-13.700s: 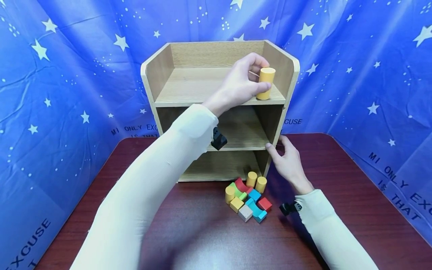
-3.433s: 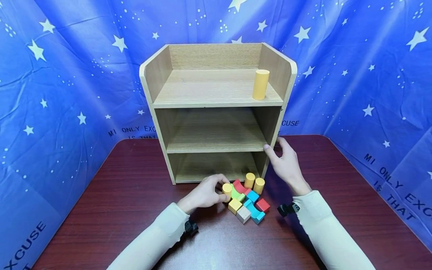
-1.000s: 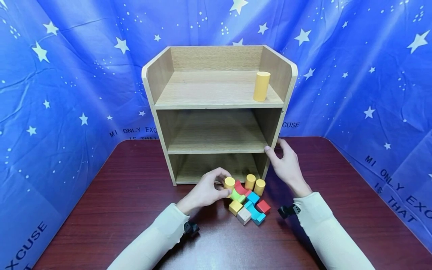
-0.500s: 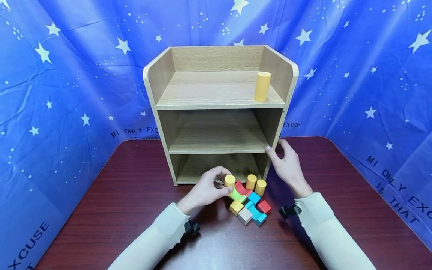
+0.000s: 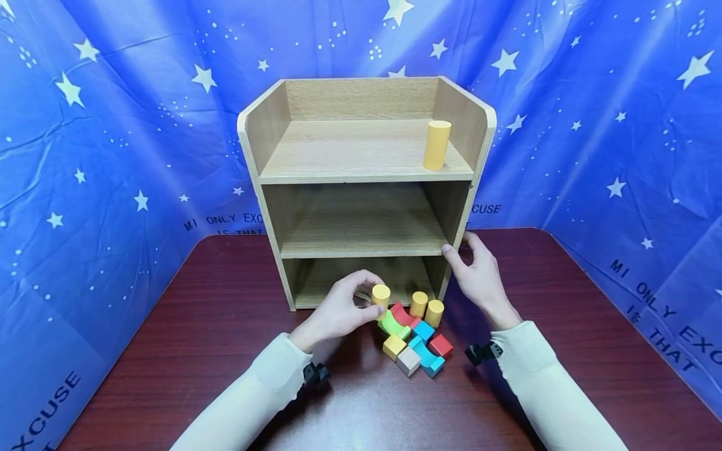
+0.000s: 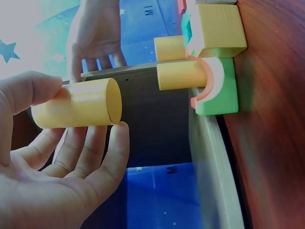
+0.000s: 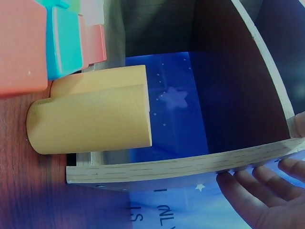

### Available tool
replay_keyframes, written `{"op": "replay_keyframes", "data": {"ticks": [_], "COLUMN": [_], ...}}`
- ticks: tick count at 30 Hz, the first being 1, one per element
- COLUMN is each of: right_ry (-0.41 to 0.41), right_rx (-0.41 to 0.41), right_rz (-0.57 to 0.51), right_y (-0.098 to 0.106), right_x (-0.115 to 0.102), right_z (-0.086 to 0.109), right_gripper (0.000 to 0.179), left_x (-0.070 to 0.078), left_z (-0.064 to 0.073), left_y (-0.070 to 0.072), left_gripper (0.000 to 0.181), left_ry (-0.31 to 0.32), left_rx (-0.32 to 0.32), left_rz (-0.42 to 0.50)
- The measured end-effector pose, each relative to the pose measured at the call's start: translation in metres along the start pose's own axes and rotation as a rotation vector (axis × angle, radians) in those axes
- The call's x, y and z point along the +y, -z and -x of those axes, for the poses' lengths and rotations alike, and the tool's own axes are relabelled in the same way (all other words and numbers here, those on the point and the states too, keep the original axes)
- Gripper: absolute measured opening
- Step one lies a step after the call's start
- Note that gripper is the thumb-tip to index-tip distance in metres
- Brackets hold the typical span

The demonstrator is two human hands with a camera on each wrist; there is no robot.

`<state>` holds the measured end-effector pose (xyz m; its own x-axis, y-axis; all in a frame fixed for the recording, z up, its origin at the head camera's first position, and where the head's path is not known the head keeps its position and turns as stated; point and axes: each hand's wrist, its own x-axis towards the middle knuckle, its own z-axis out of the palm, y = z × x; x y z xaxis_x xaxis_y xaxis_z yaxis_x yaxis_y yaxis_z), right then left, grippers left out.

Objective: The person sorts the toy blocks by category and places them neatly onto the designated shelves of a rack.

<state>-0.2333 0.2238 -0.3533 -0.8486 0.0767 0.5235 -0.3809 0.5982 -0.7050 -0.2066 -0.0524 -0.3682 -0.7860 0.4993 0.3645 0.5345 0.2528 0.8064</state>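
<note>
In the head view my left hand [image 5: 338, 308] holds a yellow cylinder block [image 5: 380, 297] upright between thumb and fingers, raised just above a green arch block [image 5: 389, 324]. The left wrist view shows the same cylinder [image 6: 76, 104] with thumb on one side and fingertips along the other. My right hand [image 5: 481, 279] grips the right side panel of a wooden shelf unit [image 5: 361, 150], thumb at the middle board's front edge, fingers against the outer side. Another yellow cylinder [image 5: 437, 147], taller in view, stands on the top board near its right end.
Before the shelf's lower right corner lie a red arch block [image 5: 402, 314], two yellow cylinders [image 5: 418, 305], a blue arch block [image 5: 425, 357], and red [image 5: 440, 345], blue [image 5: 423, 330], yellow [image 5: 394, 347] and grey [image 5: 408, 361] blocks. Blue star-printed cloth [image 5: 113, 125] surrounds the dark red table [image 5: 197, 332].
Earlier, my left hand held a yellow cylinder at the top board, where one now stands. It then took another from the pile and has lifted it slightly. The right hand stays at the panel.
</note>
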Motion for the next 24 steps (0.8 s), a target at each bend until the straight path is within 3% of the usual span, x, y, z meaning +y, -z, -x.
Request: {"op": "replay_keyframes", "data": {"ticks": [4,8,11,15,24], "right_ry": [-0.003,0.0,0.002,0.003,0.003], "right_rx": [-0.004,0.0,0.001,-0.003,-0.004], "right_rz": [0.003,-0.001,-0.003,-0.012,-0.008], "right_y": [0.0,0.0,0.0,0.0,0.0], "right_x": [0.0,0.001,0.001,0.001,0.001], "right_z": [0.0,0.0,0.0,-0.001,-0.001], "right_gripper": [0.043,0.042,0.042,0.042,0.042], "left_x": [0.004,0.032,0.039,0.023,0.031], "left_z": [-0.003,-0.003,-0.005,-0.011,-0.017], "left_y": [0.005,0.014,0.018,0.019,0.031], "left_gripper": [0.031,0.031,0.031,0.034,0.033], "left_ry": [-0.024,-0.035,-0.034,-0.044,-0.092], "left_rx": [0.006,0.013,0.022,0.038,0.04], "left_rz": [0.0,-0.018,-0.03,-0.033,-0.086]}}
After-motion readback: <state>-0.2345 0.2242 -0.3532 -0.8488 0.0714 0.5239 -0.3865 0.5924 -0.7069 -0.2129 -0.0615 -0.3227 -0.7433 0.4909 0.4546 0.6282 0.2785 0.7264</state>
